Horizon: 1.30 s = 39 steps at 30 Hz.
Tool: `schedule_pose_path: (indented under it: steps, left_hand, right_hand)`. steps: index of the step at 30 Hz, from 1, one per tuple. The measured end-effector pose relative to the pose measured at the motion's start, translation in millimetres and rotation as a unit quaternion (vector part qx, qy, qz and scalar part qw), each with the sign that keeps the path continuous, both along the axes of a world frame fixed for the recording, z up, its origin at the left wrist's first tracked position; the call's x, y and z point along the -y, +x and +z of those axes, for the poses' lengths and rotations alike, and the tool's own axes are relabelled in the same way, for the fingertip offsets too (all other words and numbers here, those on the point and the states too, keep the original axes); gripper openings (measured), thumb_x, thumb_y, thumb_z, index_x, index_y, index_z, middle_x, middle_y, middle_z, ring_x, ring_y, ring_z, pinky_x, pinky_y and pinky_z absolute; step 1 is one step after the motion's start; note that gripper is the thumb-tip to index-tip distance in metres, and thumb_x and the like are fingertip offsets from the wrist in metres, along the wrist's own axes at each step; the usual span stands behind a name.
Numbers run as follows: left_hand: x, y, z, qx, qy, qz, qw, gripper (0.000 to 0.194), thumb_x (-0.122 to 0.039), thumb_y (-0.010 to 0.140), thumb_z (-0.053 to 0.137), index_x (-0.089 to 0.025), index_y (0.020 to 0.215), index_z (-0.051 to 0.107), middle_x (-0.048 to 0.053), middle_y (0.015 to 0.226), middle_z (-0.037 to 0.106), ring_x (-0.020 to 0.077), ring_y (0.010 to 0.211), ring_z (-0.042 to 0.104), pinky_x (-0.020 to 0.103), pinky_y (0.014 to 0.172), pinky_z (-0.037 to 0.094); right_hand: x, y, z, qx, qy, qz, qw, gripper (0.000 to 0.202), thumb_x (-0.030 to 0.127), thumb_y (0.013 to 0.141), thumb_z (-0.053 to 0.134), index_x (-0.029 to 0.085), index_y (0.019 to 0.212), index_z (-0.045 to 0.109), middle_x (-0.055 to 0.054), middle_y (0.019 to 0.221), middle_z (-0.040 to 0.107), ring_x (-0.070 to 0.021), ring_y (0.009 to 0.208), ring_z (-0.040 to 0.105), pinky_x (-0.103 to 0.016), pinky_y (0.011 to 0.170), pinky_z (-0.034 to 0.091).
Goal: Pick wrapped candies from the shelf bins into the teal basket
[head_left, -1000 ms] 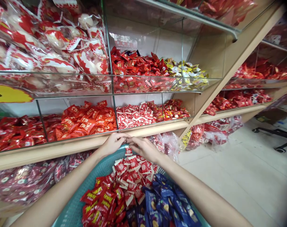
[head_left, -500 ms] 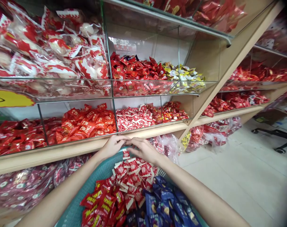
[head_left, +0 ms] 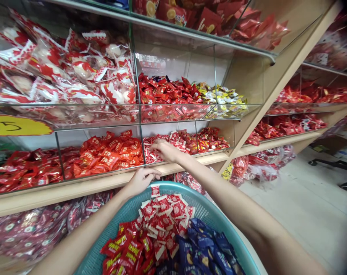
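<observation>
Our left hand rests on the far rim of the teal basket, fingers curled loosely over the edge and thumb toward the shelf; we cannot tell whether it pinches anything. Our right hand reaches up and forward past the left one, into the glass compartment just above the wooden shelf edge. Its fingers are bent down onto the pile of red-and-white sweets there, touching the wrappers; whether any sweet is gripped between the fingers stays hidden by the back of the hand.

Directly below our left hand, inside the basket, lies a heap of the same red-and-white sweets, one of them standing just under the fingertips. Nearer to us in the basket sit red packets with yellow lettering on the left-arm side and dark blue packets on the right-arm side.

To the left of our right hand, beyond a glass divider, is a compartment of orange-red packets. To its right, in the same compartment row, lie darker red sweets. Above both hands another glass shelf carries red wrapped sweets and yellow wrapped sweets, with large clear bags of white-and-red snacks further left. Below the shelf edge, beside our left forearm, bulk plastic bags of sweets lie stacked.
</observation>
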State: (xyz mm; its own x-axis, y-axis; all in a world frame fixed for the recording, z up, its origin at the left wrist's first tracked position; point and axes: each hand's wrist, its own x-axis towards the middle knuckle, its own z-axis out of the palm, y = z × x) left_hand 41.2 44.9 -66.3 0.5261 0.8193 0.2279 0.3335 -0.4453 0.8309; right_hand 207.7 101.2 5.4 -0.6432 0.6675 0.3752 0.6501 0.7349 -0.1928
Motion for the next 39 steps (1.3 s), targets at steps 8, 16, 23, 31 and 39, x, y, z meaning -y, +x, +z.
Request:
schedule_pose_path:
  steps: [8, 16, 23, 31, 39]
  left_hand:
    - [1.2, 1.5, 1.9, 0.009, -0.007, -0.003, 1.0, 0.03, -0.014, 0.079, 0.041, -0.012, 0.092, 0.068, 0.006, 0.079, 0.07, 0.0143, 0.073, 0.063, 0.023, 0.066, 0.047]
    - [2.3, 1.1, 3.5, 0.012, -0.013, 0.001, 1.0, 0.031, -0.015, 0.078, 0.041, -0.013, 0.092, 0.069, 0.005, 0.079, 0.07, 0.0143, 0.073, 0.062, 0.023, 0.065, 0.047]
    - [1.3, 0.5, 2.5, 0.016, -0.02, -0.003, 1.0, 0.03, -0.016, 0.079, 0.042, -0.012, 0.092, 0.068, 0.006, 0.08, 0.07, 0.0147, 0.075, 0.062, 0.023, 0.068, 0.047]
    - [1.6, 2.7, 5.7, -0.009, 0.009, 0.001, 1.0, 0.028, -0.014, 0.077, 0.042, -0.013, 0.08, 0.069, 0.002, 0.074, 0.069, 0.0133, 0.068, 0.06, 0.021, 0.064, 0.046]
    - [1.6, 1.2, 4.7, 0.011, -0.017, -0.003, 1.0, 0.031, -0.015, 0.078, 0.041, -0.012, 0.093, 0.068, 0.004, 0.081, 0.07, 0.0145, 0.075, 0.062, 0.023, 0.07, 0.046]
  right_hand:
    - [-1.0, -17.4, 12.4, 0.116, -0.03, -0.003, 0.993, 0.03, 0.006, 0.07, 0.055, 0.021, 0.093, 0.067, -0.008, 0.096, 0.056, -0.0216, 0.094, 0.05, -0.031, 0.079, 0.037]
    - [-2.8, -1.1, 8.4, 0.003, 0.011, -0.016, 1.0, 0.014, 0.01, 0.074, 0.056, 0.016, 0.08, 0.067, -0.006, 0.084, 0.057, -0.016, 0.083, 0.051, -0.027, 0.078, 0.038]
    - [43.8, 22.1, 8.4, -0.389, -0.134, -0.043, 0.911, 0.009, 0.023, 0.075, 0.057, 0.015, 0.079, 0.061, -0.002, 0.077, 0.061, -0.0112, 0.071, 0.055, -0.026, 0.069, 0.043]
    - [94.1, 18.8, -13.0, -0.46, -0.275, -0.051, 0.843, 0.013, 0.027, 0.071, 0.061, 0.016, 0.077, 0.059, 0.001, 0.072, 0.06, -0.0092, 0.064, 0.054, -0.023, 0.063, 0.044]
    - [107.4, 29.3, -35.2, -0.221, -0.192, -0.057, 0.955, 0.009, 0.014, 0.075, 0.051, 0.015, 0.077, 0.059, 0.0, 0.07, 0.059, -0.0092, 0.062, 0.05, -0.02, 0.058, 0.038]
